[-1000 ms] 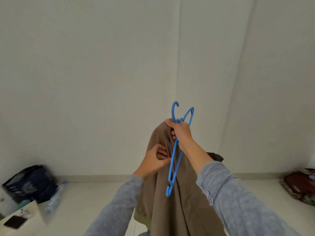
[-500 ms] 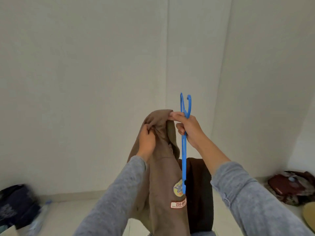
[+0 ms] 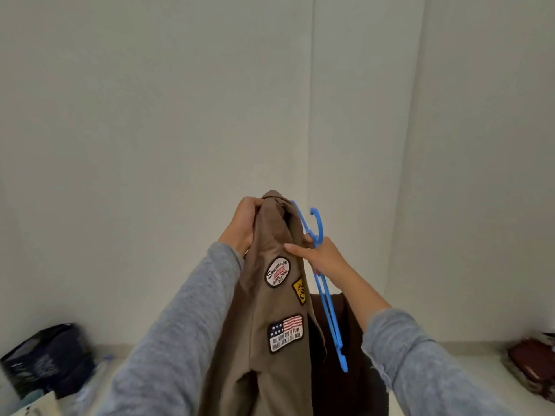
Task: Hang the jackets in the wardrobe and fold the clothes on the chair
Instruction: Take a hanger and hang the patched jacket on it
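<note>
Immediately left of right hand [image 3: 322, 258], which grips the upright hanger [image 3: 327, 310], we find the jacket [image 3: 270, 301], left hand [image 3: 241, 226] clutching its top.

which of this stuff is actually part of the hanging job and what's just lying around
Job: brown jacket, gripped at its top by the left hand; blue hanger, held in the right hand; dark garment behind, possibly.
Lying about: dark bag, floor left; maroon bundle, floor right.
</note>
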Tool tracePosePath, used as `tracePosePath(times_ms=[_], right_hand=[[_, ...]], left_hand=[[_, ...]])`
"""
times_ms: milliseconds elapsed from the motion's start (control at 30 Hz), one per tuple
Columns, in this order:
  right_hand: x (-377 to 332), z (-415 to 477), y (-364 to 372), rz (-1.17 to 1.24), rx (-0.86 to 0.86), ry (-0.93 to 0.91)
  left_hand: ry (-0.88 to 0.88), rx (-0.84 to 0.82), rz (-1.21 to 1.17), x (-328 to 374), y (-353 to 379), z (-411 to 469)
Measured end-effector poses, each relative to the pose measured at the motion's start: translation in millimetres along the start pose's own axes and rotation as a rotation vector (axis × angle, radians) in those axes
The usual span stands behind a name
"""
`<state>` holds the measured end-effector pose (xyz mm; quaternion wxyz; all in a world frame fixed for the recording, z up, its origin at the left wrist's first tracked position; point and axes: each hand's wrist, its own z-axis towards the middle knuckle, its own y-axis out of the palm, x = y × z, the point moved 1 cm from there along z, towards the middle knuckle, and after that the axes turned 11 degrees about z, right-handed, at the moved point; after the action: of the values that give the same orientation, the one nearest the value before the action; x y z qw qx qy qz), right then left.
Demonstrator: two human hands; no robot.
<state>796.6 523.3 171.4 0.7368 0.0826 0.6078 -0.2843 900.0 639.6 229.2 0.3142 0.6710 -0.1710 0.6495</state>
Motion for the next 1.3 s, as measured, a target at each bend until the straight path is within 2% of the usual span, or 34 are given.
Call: tracePosePath(times_ms=[67, 133, 200, 267, 300, 367, 433, 500, 567, 633, 700, 800, 867, 933, 1033, 1167, 1233, 1300], right_hand=[[-1.3, 1.8, -7.6, 0.035, 0.048, -0.037], [-2.8, 4.2, -15.7, 0.064, 0.103, -0.022], [-4.2, 7.6, -22.8, 0.09, 0.142, 0.009], [-8.2, 9.9, -26.3, 0.116, 0.152, 0.024], [-7.5, 9.9, -27.3, 0.112, 0.143, 0.028], [-11.2, 9.4, -23.6, 0.07, 0.123, 0.028], [-9.2, 8.6, -19.7, 0.048, 0.113, 0.034], [-2.9, 7.1, -19.9, 0.085, 0.134, 0.051], [1.5, 4.8, -22.4, 0.132, 0.148, 0.068], [4.2, 4.2, -26.3, 0.145, 0.132, 0.074], [4.3, 2.6, -31.4, 0.177, 0.135, 0.08], [2.9, -0.4, -42.3, 0.268, 0.188, 0.106], [1.4, -3.7, -51.8, 0.32, 0.202, 0.122], [1.1, -6.1, -60.6, 0.358, 0.205, 0.135], [2.1, -6.1, -73.3, 0.384, 0.231, 0.162], [6.5, -5.3, -81.2, 0.415, 0.262, 0.19], [8.9, -6.8, -85.3, 0.428, 0.267, 0.203], [14.4, -8.5, -90.9, 0.426, 0.27, 0.222]], left_hand=[[0.082, 0.041, 0.22, 3.0, -2.6, 2.6], [0.162, 0.191, 0.525, -3.0, -10.9, 14.3], [0.169, 0.316, 0.856, -22.3, -21.9, 23.8], [0.132, 0.31, 1.049, -50.6, -25.2, 22.4], [0.114, 0.315, 1.081, -66.8, -22.6, 17.5], [0.221, 0.35, 1.075, -84.6, -12.9, 4.5], [0.392, 0.245, 0.998, -97.2, 0.2, -8.2], [0.441, 0.079, 0.895, -108.3, 11.3, -21.2], [0.424, 0.046, 0.834, -122.7, 13.6, -26.2], [0.453, 0.088, 0.875, -138.7, 13.5, -26.2], [0.44, 0.034, 1.022, -158.4, 17.0, -23.1], [0.277, -0.03, 1.255, -193.0, 24.7, -16.8], [0.237, 0.063, 1.329, -210.7, 32.5, -12.6], [0.287, 0.176, 1.323, -215.4, 42.6, -8.8], [0.316, 0.219, 1.321, -210.3, 55.6, 0.8], [0.389, 0.106, 1.425, -221.0, 62.4, 15.1], [0.374, 0.011, 1.377, -227.3, 67.9, 15.4], [0.345, -0.008, 1.317, -231.1, 69.1, 18.1]])
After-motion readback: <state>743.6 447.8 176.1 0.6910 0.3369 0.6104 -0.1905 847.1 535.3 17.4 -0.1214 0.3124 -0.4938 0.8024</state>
